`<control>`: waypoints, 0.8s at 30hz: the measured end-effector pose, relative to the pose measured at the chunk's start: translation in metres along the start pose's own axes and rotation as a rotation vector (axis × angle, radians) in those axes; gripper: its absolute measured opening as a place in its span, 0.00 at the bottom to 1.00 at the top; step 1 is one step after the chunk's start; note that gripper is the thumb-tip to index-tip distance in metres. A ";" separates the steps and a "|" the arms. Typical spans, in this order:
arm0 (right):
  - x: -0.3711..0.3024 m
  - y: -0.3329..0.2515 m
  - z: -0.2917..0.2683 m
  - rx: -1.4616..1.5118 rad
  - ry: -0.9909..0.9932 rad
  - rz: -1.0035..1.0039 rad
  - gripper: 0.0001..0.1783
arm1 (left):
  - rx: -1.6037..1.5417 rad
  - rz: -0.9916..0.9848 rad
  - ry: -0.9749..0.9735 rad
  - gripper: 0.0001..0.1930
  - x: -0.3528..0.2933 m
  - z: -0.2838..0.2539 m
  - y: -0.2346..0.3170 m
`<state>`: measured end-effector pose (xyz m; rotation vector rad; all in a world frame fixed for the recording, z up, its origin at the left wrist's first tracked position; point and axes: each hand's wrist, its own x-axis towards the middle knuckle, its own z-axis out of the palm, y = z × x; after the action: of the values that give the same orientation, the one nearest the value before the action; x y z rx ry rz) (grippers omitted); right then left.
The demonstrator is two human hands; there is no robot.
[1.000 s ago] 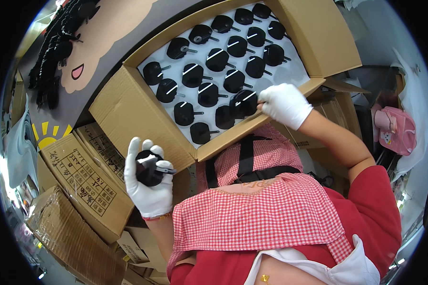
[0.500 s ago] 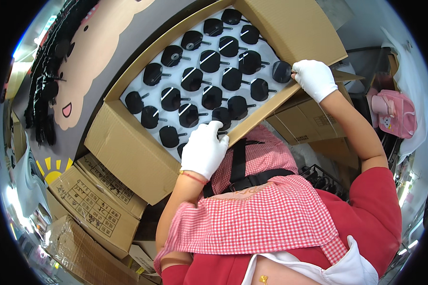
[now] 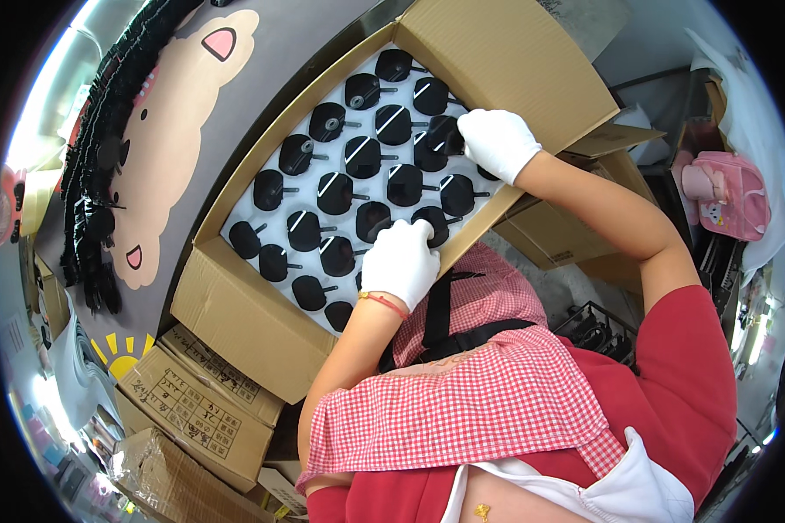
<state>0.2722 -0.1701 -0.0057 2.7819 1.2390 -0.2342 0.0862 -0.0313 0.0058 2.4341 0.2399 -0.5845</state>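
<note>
Rows of dark, glossy round lenses with short side tabs lie on a white layer inside an open cardboard box. In my gloved right hand, closed at the fingertips, is one dark lens held by its tab side, overlapping another lens in the layer. My left hand, also in a white glove, curls over the near side of the layer. A dark lens shows at its fingertips; the exact grip is partly hidden.
Cardboard flaps stick out from the box on the left and at the far right. More cardboard boxes stand at lower left. A grey panel with a cartoon borders the far left. A pink bag sits at right.
My right hand has carried its lens from the near right rim leftward over the layer. My left hand stays at the near side. The whole view has shifted slightly.
</note>
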 end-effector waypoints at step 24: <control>0.262 0.166 -0.106 -0.010 0.214 -0.163 0.34 | -2.167 -0.077 -0.182 0.16 0.041 -0.028 0.021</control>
<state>0.5794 -0.0747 0.0561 2.7579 1.5114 0.0617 0.1389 -0.0292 0.0177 0.2764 0.4938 -0.2037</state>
